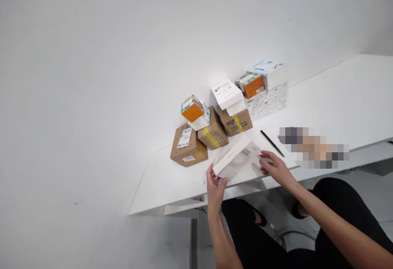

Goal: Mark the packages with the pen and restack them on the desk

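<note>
A flat white box (238, 160) with faint red lettering lies tilted near the front edge of the white table (337, 97). My left hand (215, 187) grips its near left corner, fingers curled on the edge. My right hand (274, 166) holds its right end, fingers bent around it. A white cable (217, 156) lies just behind the box.
Behind the box stand three brown cardboard parcels (188, 146) with yellow tape, small orange boxes (192, 108), white boxes (226, 93) and a dotted white carton (267, 101). A black pen (272, 143) lies to the right. A blurred patch (313, 148) covers part of the table edge.
</note>
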{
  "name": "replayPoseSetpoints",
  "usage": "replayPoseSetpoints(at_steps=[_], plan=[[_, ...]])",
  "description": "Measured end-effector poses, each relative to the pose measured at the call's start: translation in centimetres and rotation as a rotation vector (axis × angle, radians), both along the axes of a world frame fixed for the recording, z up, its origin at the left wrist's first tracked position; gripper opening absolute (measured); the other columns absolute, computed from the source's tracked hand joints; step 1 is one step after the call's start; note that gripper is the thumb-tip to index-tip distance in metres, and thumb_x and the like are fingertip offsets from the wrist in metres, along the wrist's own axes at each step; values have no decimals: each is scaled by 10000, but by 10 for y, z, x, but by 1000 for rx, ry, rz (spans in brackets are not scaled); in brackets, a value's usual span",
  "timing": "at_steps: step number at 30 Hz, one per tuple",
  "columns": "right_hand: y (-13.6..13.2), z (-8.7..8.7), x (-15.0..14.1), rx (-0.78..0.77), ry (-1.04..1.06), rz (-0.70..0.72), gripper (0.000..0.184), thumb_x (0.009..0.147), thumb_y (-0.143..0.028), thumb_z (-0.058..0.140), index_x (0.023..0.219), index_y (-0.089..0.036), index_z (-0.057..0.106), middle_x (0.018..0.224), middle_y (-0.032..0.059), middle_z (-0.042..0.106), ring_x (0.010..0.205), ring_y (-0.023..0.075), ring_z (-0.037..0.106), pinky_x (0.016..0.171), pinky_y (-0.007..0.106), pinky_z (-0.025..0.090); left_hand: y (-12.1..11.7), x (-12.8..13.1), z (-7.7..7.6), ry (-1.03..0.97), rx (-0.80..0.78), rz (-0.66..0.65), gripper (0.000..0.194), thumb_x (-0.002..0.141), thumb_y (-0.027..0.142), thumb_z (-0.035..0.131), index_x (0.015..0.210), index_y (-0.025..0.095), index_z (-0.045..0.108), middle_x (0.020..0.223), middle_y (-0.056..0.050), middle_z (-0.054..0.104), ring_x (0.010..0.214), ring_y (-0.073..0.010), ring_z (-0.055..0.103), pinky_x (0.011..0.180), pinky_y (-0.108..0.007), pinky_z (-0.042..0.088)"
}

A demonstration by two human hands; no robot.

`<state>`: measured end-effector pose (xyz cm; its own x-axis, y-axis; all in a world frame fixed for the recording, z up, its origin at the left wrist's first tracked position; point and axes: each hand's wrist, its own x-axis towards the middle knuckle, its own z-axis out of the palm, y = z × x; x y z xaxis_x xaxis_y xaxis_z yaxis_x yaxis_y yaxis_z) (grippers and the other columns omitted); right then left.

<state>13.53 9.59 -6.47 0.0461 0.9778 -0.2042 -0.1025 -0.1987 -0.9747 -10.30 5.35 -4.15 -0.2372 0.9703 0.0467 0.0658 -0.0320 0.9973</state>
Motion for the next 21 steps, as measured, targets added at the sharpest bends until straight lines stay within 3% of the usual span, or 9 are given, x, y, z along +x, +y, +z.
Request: replayPoseSetpoints(at_steps=[4, 8, 13, 17, 21], plan=[[0, -2, 0, -10, -24, -25, 532, 753, -480, 588, 1187, -191, 482, 1188, 127, 540, 625, 115, 605, 552, 285, 533, 0, -1, -19, -13, -41, 29, 657, 621, 282, 806, 1219, 238, 537, 1286, -106, 563, 1206, -252, 524, 1050, -410, 374], [-1, -7, 0, 8, -34, -27, 521, 776, -460, 571, 1209, -185, 483, 1207, 133, 526, 651, 127, 609, 571, 298, 538, 5, 4, -20, 65, -57, 66, 580, 605, 265, 808, 1149, 229, 608, 1142, -84, 637, 1155, -247, 541, 1090, -441, 297], [3, -3, -3, 85, -179, 18, 539, 765, -429, 573, 1250, -213, 485, 1274, 141, 476, 662, 150, 599, 570, 334, 534, 9, 17, -15, 111, -74, 98, 613, 623, 221, 777, 1200, 226, 570, 1076, -73, 637, 1065, -231, 561, 1024, -417, 351], [9, 2, -4, 218, -340, -81, 580, 795, -414, 534, 1321, -186, 442, 1295, 173, 444, 707, 171, 595, 700, 383, 529, 8, 22, -18, 188, -65, 127, 536, 614, 181, 750, 1132, 233, 619, 1063, -66, 622, 1059, -242, 542, 963, -382, 394], [16, 0, -2, 198, -390, -148, 648, 801, -391, 514, 1383, -148, 367, 1353, 210, 405, 690, 167, 597, 740, 393, 509, 10, 21, -22, 252, -71, 114, 396, 617, 197, 737, 1006, 224, 671, 1027, -67, 612, 1039, -258, 530, 929, -372, 411]])
